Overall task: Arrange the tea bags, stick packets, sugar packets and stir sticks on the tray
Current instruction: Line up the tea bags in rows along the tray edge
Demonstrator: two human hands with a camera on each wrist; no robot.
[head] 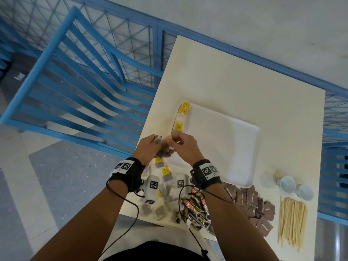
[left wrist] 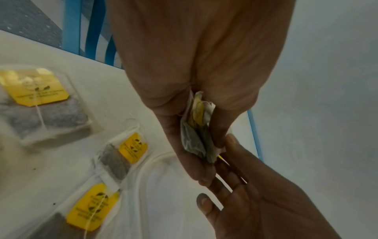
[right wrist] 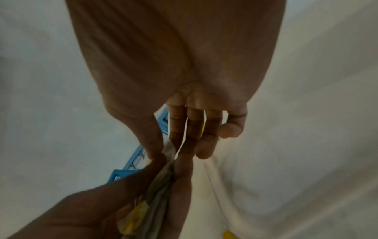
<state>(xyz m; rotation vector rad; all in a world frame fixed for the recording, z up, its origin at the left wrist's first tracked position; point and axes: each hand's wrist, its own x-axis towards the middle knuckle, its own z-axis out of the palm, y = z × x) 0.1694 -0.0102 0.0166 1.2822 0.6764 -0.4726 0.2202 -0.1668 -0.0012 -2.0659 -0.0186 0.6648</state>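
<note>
My left hand (head: 162,146) grips a small bunch of tea bags (left wrist: 194,134) with yellow tags, just off the near left corner of the white tray (head: 226,144). My right hand (head: 175,141) meets it, and its thumb and forefinger (right wrist: 155,150) pinch the edge of one bag (right wrist: 169,152) in that bunch. A row of tea bags (head: 180,117) lies along the tray's left edge. More tea bags (head: 166,173) lie loose on the table under my wrists. Dark stick packets (head: 195,208), brown sugar packets (head: 250,202) and wooden stir sticks (head: 291,223) lie along the near table edge.
Two pale cups (head: 295,185) lie to the right of the tray. The white table (head: 244,76) stands against blue railings (head: 75,81), with its left edge right beside my left hand. Most of the tray's surface is bare.
</note>
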